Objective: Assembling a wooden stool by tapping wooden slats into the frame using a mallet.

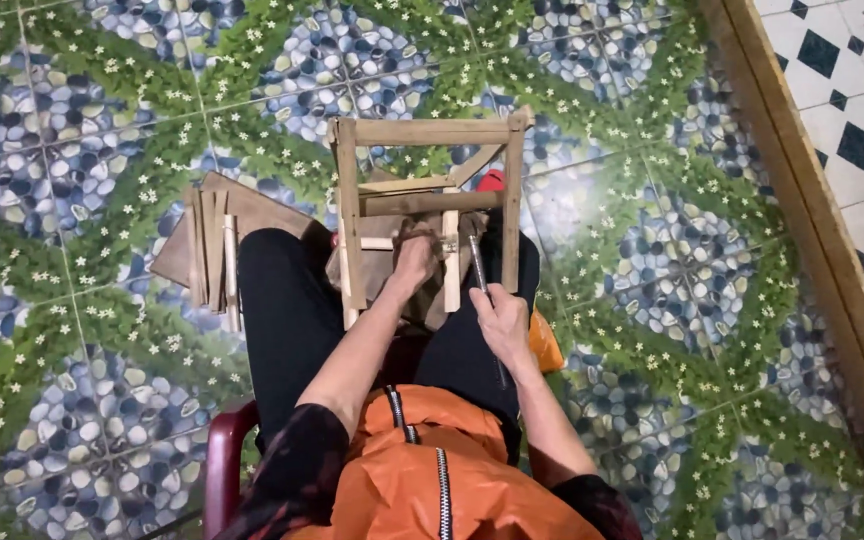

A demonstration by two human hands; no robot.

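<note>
Roughly, by part:
Wooden frame (pixel 430 190): a small frame of pale slats, standing tilted on the person's lap, its top rail farthest from the body and its lower end between the knees.
Joined so far: two long side posts, a top rail, a diagonal brace at the upper right corner and two cross slats in the middle appear fixed together; a short upright slat hangs below them.
Left to do, as I judge it: the lower part of the frame looks open and unbraced, and the stack of boards has not been used, so the build seems about midway at most.
Left hand (pixel 414 258): closed around the lower cross slat near the short upright, steadying the frame; what lies under the fingers is hidden.
Right hand (pixel 501 322): wrapped around the handle of a hammer (pixel 479 268), whose head points up toward the joint just beside the left hand.
Frame relative to hands: directly ahead of both, the left touching it, the right just below it.
Loose boards (pixel 214 248): a darker stack on the floor, beside the left knee.
Seat: a dark red plastic chair (pixel 222 460).
Floor (pixel 102 150): tiles printed with pebbles and leaves.
</note>
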